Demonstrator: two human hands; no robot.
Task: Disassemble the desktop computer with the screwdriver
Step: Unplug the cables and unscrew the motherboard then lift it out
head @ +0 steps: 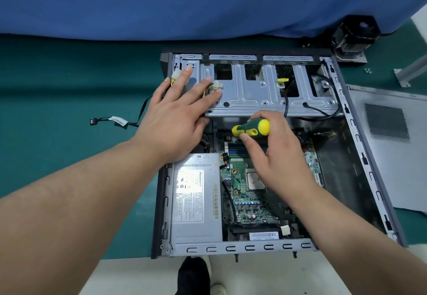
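Two bare hands work over the open desktop computer, which lies on its side on the green counter. With fingers spread and straight, the left hand presses flat on the left end of the computer's metal drive cage, touching a white connector there. Just right of it, over the motherboard, the right hand curls around the screwdriver, gripping its green-and-yellow handle; the tip is hidden. A grey power supply fills the computer's lower left corner. Beyond the computer's right edge lies a detached side panel.
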